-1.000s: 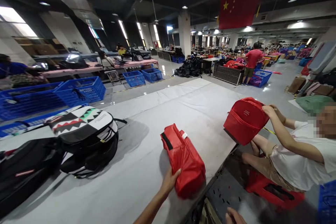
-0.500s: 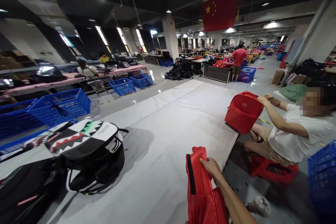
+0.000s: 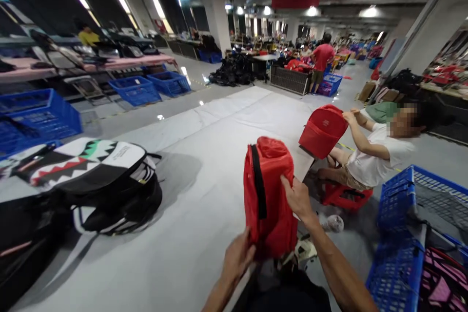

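Between my two hands a red backpack (image 3: 276, 180) is held upright at the near edge of the white-covered table (image 3: 175, 239). A black zipper strip runs down its left part. My left hand (image 3: 237, 256) grips the lower left side, with its fingers partly behind the fabric. Higher up, my right hand (image 3: 298, 197) is closed on the right side, thumb on the front. Off to the left lies a black and white backpack (image 3: 106, 180) with a red and green jagged tooth pattern, beside a black backpack (image 3: 29, 248).
Across the right edge of the table a seated person (image 3: 380, 151) holds another red backpack (image 3: 323, 131). A blue crate (image 3: 397, 224) with pink and black items stands at my right. More blue crates (image 3: 47, 112) are on the floor at left.
The red backpack has come up and now shows more fully. My left hand has come into view on its lower left side. The view has tilted down and turned somewhat right.
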`<state>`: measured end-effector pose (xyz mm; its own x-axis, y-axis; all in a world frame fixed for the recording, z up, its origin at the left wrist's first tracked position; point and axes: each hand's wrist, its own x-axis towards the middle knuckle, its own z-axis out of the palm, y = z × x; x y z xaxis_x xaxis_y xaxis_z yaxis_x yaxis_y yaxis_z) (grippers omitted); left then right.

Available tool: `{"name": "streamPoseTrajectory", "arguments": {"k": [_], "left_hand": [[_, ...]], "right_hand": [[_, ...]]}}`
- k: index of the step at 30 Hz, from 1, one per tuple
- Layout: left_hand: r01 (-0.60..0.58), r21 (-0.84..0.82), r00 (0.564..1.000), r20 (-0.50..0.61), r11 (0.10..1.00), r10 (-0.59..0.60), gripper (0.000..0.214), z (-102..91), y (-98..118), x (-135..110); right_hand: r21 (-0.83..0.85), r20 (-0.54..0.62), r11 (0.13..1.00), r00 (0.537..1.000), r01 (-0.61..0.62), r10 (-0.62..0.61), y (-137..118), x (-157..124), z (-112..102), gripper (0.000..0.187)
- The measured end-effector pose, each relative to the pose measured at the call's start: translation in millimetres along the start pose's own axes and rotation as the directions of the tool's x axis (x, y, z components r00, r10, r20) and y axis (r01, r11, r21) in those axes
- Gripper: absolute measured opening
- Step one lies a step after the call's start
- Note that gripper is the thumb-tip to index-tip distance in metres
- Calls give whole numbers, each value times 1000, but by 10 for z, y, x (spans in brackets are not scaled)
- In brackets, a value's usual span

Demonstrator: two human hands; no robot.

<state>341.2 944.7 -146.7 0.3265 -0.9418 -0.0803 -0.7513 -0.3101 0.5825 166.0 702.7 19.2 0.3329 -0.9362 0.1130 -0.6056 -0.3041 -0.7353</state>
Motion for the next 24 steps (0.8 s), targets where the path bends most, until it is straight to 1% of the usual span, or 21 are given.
{"name": "streamPoseTrajectory", "arguments": {"k": [2, 3, 5, 6, 7, 9, 11, 13, 15, 18, 21, 24], "left_hand": [[-38, -121, 999, -37, 992, 34, 77, -162, 209, 155], [-66, -194, 996, -64, 979, 55, 86, -221, 326, 232], [-110, -317, 988, -135, 942, 70, 90, -296, 551, 368], [-97, -381, 987, -155, 920, 40, 88, -314, 645, 427], [-59, -447, 987, -160, 892, -15, 82, -322, 719, 479], [51, -531, 984, -120, 846, -134, 63, -318, 799, 567], [104, -586, 978, -87, 804, -190, 51, -299, 798, 638], [74, -640, 981, -90, 765, -170, 47, -278, 756, 690], [33, -685, 984, -105, 728, -143, 47, -260, 719, 718], [22, -711, 982, -118, 703, -150, 50, -237, 717, 724], [34, -749, 973, -127, 662, -194, 53, -213, 773, 739], [35, -791, 956, -152, 611, -252, 54, -180, 852, 803]], "right_hand": [[59, -51, 998, 999, -3, 6, 99, -219, 14, 69], [82, -47, 997, 999, -8, 12, 170, -327, 53, 70], [136, 28, 990, 999, -26, 22, 316, -524, 155, 70], [169, 76, 985, 997, -39, 26, 374, -601, 198, 69], [207, 110, 977, 994, -50, 28, 413, -656, 225, 68], [292, 112, 955, 994, -49, 17, 418, -677, 217, 70], [340, 49, 940, 999, -25, 9, 331, -565, 141, 78], [333, -6, 943, 1000, 21, -20, 183, -342, 47, 87], [272, -30, 960, 998, 65, -59, 21, -73, -5, 91], [143, -17, 987, 997, 78, -76, -167, 251, 42, 90], [29, 2, 999, 1000, 29, -29, -260, 361, 146, 85], [-45, -3, 999, 1000, 2, -2, -303, 333, 180, 83]]}}
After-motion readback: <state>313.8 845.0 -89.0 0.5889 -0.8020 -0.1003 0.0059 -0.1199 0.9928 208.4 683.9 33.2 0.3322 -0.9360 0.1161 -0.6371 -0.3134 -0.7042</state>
